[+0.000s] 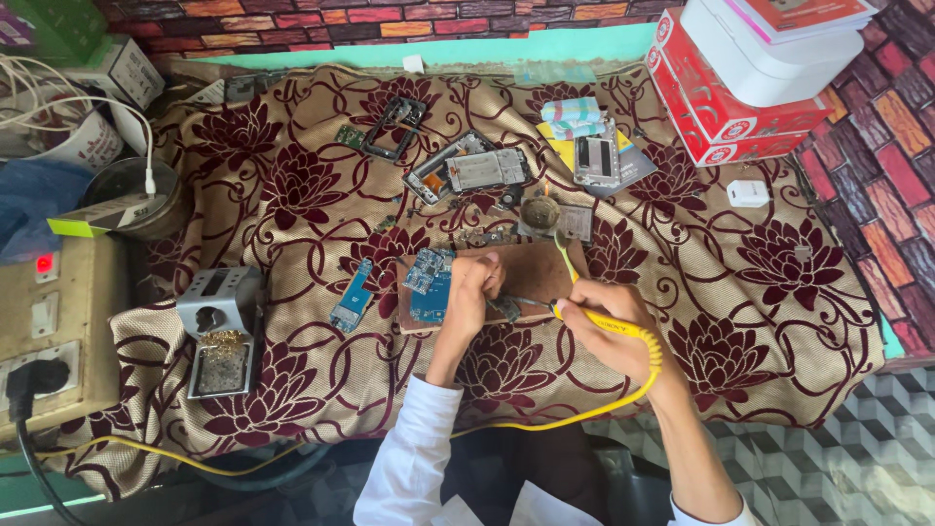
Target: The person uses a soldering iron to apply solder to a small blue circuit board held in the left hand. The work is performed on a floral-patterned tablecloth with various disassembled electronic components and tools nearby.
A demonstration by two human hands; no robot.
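We work at a table draped in a tan cloth (740, 321) with dark red flowers. Our right hand (609, 317) is closed around the yellow soldering iron (594, 317), held like a pen so the tip points left toward a small part (506, 310) on the brown wooden board (531, 278); the board likely spares the cloth from heat. Our left hand (469, 292) is curled with its fingertips pressed down beside that small part, seemingly to steady it, though we cannot tell whether it pinches anything. Just left of that hand a blue circuit board (429, 287) lies on the board's edge, and another blue circuit board (352, 295) rests on the cloth nearby. The iron's yellow cord (545, 422) loops back past our wrist and off the near edge, clear of the work.

Opened phone frames (467, 168) lie farther back, well apart from the hands. A grey metal iron stand (222, 331) holding brass wool sits at the left, within reach.

As for packages: red and white flat boxes (721, 107) are stacked at the back right with a white rounded box (769, 49) on top, a small white charger (748, 193) lies in front of them, and a white carton (122, 70) sits at the back left
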